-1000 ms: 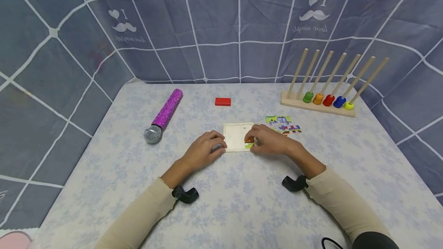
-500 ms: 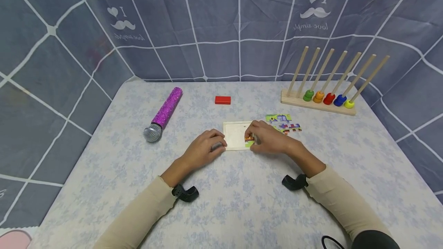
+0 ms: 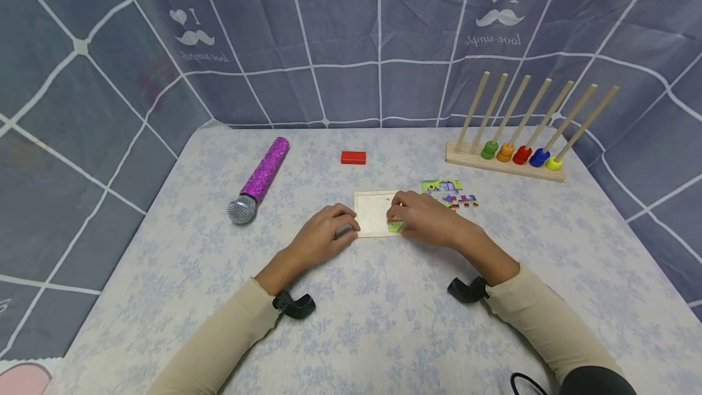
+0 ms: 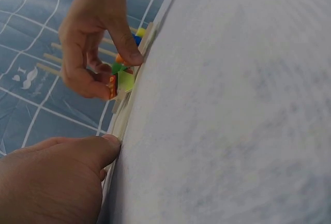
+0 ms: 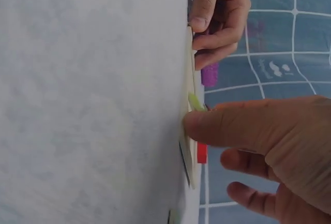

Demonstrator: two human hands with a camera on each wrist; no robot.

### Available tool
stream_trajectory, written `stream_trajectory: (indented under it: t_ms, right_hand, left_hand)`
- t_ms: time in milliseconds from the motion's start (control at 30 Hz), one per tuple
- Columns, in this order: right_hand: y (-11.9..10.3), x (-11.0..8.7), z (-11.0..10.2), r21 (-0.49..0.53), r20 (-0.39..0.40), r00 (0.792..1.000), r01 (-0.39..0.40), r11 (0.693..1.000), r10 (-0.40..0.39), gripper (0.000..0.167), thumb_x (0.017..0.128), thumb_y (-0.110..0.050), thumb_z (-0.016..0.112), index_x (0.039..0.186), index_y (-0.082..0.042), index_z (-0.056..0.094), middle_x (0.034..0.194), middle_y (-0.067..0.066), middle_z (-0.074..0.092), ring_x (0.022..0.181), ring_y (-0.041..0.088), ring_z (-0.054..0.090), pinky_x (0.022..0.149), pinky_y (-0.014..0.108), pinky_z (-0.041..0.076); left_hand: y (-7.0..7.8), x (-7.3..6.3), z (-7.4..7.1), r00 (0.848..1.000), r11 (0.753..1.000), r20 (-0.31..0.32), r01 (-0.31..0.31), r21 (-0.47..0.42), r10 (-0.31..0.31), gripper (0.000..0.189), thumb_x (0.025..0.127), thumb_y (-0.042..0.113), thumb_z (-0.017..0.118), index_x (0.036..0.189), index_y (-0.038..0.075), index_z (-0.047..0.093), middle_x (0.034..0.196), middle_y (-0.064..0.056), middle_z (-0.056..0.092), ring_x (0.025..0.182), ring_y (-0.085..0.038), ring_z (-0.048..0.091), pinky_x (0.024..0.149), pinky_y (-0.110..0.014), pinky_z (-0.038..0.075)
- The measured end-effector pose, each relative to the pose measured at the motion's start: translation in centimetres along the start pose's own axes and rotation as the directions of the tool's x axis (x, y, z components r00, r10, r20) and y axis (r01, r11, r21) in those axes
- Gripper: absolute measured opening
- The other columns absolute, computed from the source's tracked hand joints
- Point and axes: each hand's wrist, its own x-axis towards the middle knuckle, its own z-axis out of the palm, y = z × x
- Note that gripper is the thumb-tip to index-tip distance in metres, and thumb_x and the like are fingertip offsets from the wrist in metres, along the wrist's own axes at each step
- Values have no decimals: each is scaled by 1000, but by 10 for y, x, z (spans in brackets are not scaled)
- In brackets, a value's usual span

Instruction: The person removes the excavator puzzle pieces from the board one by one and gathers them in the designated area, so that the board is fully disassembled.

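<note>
A shallow pale wooden puzzle tray (image 3: 374, 211) lies on the table in front of me. My left hand (image 3: 328, 233) holds its left edge, the thumb at the near corner. Over the tray's right part, my right hand (image 3: 428, 218) pinches a small green and orange puzzle piece (image 3: 395, 226). In the left wrist view this piece (image 4: 125, 81) appears tilted between thumb and fingers; the right hand hides part of it and of the tray. Just right of the tray lie a green puzzle piece (image 3: 442, 186) with a vehicle picture and a train-picture piece (image 3: 466, 200).
A counting stand (image 3: 504, 166) with upright pegs and coloured beads stands at the back right. At the left lies a glittery purple microphone (image 3: 263, 175). A red block (image 3: 353, 158) sits behind the tray. A patterned curtain (image 3: 340, 35) borders the table.
My right hand has shifted slightly over the tray, and its thumb now covers more of the pinched puzzle piece. The left hand stays at the tray's edge.
</note>
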Motion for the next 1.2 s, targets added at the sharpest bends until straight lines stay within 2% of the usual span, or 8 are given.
stream_trajectory:
  t_ms: [167,267,333,433,567,733,967,1200]
  right_hand:
    - [4,-1,-1,-4,-48,999,15,1000,-16,27,81,0,80,106,-8,73,110,10,62,94,25,60,77,41,50]
    - [14,-9,-10,123,-54,997,-44,992,51,27,84,3,75,109,-7,74,113,7,62,100,24,61,80,41,51]
    - [25,-21,-18,236,-56,990,-111,965,127,28,86,5,73,113,-5,73,115,7,63,103,24,61,81,43,52]
    - [43,-49,-27,340,-61,963,-227,913,262,31,88,7,72,117,-4,73,115,8,64,101,26,61,80,46,52]
    - [61,-93,-29,386,-67,905,-364,848,419,32,89,6,74,119,-3,72,112,10,65,97,27,62,83,51,54]
    - [71,-130,-27,418,-25,860,-454,787,510,29,89,1,76,117,-4,72,113,9,66,99,24,64,87,46,55]
    - [76,-141,-22,449,71,867,-469,760,493,26,89,-1,76,114,-9,75,112,4,67,104,20,62,86,25,50]
    - [74,-133,-23,427,116,874,-473,770,473,27,87,4,76,112,-7,74,114,7,65,107,28,60,90,40,51]
  left_hand:
    - [0,0,1,1000,1000,-2,5,-5,-5,8,95,18,74,102,16,74,120,-5,63,109,-24,59,92,-41,50]
    - [2,0,2,1000,1000,5,5,-7,-5,8,96,19,74,103,16,74,121,-5,63,110,-24,59,92,-41,50]
    - [3,0,2,1000,1000,3,4,-4,-4,8,95,19,74,102,16,74,121,-5,63,109,-24,59,91,-41,50]
    - [5,0,2,1000,1000,-2,7,-1,-7,7,95,18,75,101,15,74,120,-6,63,109,-25,60,91,-41,50]
    - [5,0,0,1000,1000,1,9,2,-9,7,95,18,75,101,15,74,121,-5,63,108,-24,59,89,-40,50]
    - [4,0,0,1000,1000,-1,8,1,-8,7,95,19,75,101,16,74,121,-6,63,108,-24,59,88,-40,50]
    - [5,-2,0,1000,1000,0,12,1,-12,7,95,18,74,101,15,74,121,-6,63,107,-24,59,85,-40,50]
    - [5,-5,-2,1000,1000,-11,26,0,-26,7,94,18,75,101,15,74,121,-7,63,109,-25,59,85,-41,50]
